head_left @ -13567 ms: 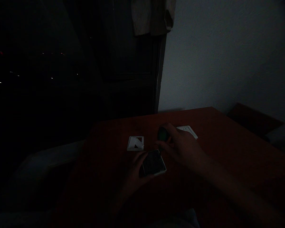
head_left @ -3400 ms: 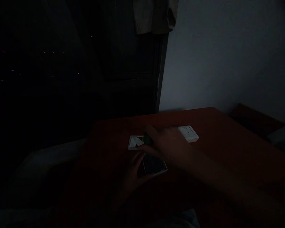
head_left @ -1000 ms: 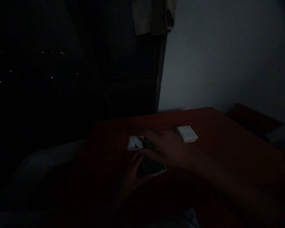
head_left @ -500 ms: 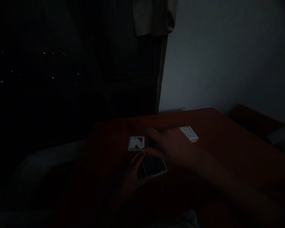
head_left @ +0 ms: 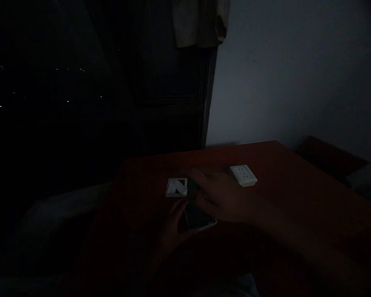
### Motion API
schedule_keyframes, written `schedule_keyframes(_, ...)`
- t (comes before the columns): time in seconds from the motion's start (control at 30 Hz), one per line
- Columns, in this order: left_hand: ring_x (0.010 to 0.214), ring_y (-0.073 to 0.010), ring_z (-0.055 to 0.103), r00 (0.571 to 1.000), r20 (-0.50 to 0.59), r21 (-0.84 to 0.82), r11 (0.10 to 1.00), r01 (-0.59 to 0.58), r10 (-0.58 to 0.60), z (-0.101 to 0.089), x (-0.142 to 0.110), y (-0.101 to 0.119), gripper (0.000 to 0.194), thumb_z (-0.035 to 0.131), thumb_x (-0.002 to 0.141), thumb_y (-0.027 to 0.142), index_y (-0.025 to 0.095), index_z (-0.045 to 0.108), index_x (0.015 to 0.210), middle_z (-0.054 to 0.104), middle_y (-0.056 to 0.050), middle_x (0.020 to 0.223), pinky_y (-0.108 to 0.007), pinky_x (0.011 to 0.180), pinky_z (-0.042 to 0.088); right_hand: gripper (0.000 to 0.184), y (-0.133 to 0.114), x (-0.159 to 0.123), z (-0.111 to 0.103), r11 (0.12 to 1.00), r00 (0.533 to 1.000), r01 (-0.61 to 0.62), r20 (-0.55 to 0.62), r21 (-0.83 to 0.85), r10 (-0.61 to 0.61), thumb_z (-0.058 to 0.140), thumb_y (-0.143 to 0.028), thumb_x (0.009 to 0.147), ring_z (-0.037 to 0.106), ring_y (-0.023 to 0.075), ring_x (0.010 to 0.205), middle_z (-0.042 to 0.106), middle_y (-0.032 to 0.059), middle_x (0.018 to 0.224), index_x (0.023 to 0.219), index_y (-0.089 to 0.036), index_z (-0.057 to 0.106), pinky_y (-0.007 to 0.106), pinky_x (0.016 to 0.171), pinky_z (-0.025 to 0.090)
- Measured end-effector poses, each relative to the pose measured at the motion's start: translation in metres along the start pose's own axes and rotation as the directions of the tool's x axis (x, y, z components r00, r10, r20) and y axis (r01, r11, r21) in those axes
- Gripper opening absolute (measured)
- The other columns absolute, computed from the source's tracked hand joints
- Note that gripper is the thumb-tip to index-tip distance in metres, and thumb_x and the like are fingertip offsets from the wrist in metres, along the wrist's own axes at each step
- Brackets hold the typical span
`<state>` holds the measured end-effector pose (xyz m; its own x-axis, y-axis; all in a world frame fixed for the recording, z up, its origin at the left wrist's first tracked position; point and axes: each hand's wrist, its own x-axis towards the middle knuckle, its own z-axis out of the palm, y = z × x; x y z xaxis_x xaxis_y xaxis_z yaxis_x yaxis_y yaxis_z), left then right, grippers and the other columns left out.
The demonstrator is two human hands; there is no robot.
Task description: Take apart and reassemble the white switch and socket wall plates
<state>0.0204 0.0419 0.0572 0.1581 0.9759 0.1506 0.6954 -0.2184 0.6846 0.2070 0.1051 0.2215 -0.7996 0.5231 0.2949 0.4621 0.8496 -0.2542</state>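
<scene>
Gripping box (head_left: pixel 200 218) on table (head_left: pixel 284 181): left hand (head_left: pixel 172 227), thumb and fingers part-spread across its left side. Right hand (head_left: pixel 221 194) curled round green object (head_left: pixel 192 189) over box's far edge, contact unclear; frame (head_left: pixel 172 187) just left, socket (head_left: pixel 243 175) apart to the right.

On the bench (head_left: pixel 290 177): socket (head_left: pixel 244 175) toward the far edge, frame (head_left: pixel 172 188) toward the left edge, case (head_left: pixel 200 219) before the frame.

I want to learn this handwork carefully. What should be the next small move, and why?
Perhaps a small twist of the green handle by the right hand, which holds it over the dark box; the left hand grips the box's edges. The handle's lower end is hidden.
</scene>
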Motion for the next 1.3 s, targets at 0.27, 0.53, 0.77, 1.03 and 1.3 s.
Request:
schedule_keyframes(0.27, 0.133, -0.0335, 0.040, 0.999, 0.011, 0.057, 0.997, 0.044, -0.045, -0.004, 0.001, 0.004, 0.072, 0.074, 0.072, 0.034, 0.024, 0.046, 0.137, 0.043, -0.011, 0.146, -0.049, 0.109, 0.036, 0.036, 0.005, 0.002, 0.008, 0.997, 0.996, -0.063, -0.059, -0.042, 0.060, 0.047, -0.045, 0.093, 0.064, 0.0220, 0.080, 0.067, 0.0097, 0.099, 0.114, -0.017, 0.055, 0.031, 0.061, 0.043)
schedule_keyframes(0.53, 0.131, -0.0331, 0.043, 1.000, -0.004, 0.030, 0.999, 0.009, -0.009, -0.001, 0.000, -0.002, 0.074, 0.074, 0.072, 0.037, 0.025, 0.044, 0.139, 0.045, -0.011, 0.144, -0.047, 0.107, 0.038, 0.050, -0.002, -0.001, -0.003, 0.991, 1.000, 0.010, 0.021, 0.132, -0.013, 0.050, -0.022, 0.089, 0.063, 0.0206, 0.092, 0.064, 0.0092, 0.116, 0.137, -0.021, 0.038, 0.030, 0.071, 0.043)
schedule_keyframes(0.77, 0.132, -0.0340, 0.042, 0.998, 0.004, 0.074, 0.995, 0.066, -0.066, -0.004, 0.001, 0.004, 0.071, 0.074, 0.071, 0.037, 0.021, 0.048, 0.136, 0.044, -0.013, 0.145, -0.047, 0.106, 0.039, 0.037, -0.003, 0.008, 0.007, 0.986, 0.995, -0.102, -0.023, -0.131, 0.099, 0.046, -0.049, 0.092, 0.062, 0.0203, 0.072, 0.067, 0.0088, 0.095, 0.110, -0.017, 0.054, 0.028, 0.053, 0.033)
schedule_keyframes(1.03, 0.128, -0.0337, 0.046, 0.999, -0.024, 0.080, 0.996, 0.048, -0.046, -0.004, 0.000, 0.006, 0.069, 0.075, 0.071, 0.037, 0.022, 0.050, 0.133, 0.050, -0.012, 0.140, -0.047, 0.105, 0.041, 0.044, -0.009, 0.003, -0.008, 0.996, 0.997, 0.014, 0.075, 0.085, -0.020, 0.052, -0.020, 0.089, 0.064, 0.0198, 0.085, 0.066, 0.0073, 0.108, 0.131, -0.021, 0.040, 0.029, 0.063, 0.040)
schedule_keyframes(1.3, 0.132, -0.0338, 0.041, 0.998, 0.016, 0.063, 0.996, 0.056, -0.057, -0.003, 0.000, 0.002, 0.070, 0.073, 0.072, 0.036, 0.022, 0.047, 0.136, 0.043, -0.012, 0.146, -0.048, 0.108, 0.037, 0.031, -0.007, 0.010, 0.009, 0.986, 0.991, -0.129, -0.047, -0.110, 0.124, 0.046, -0.043, 0.093, 0.062, 0.0215, 0.078, 0.066, 0.0084, 0.099, 0.110, -0.018, 0.052, 0.028, 0.055, 0.035)
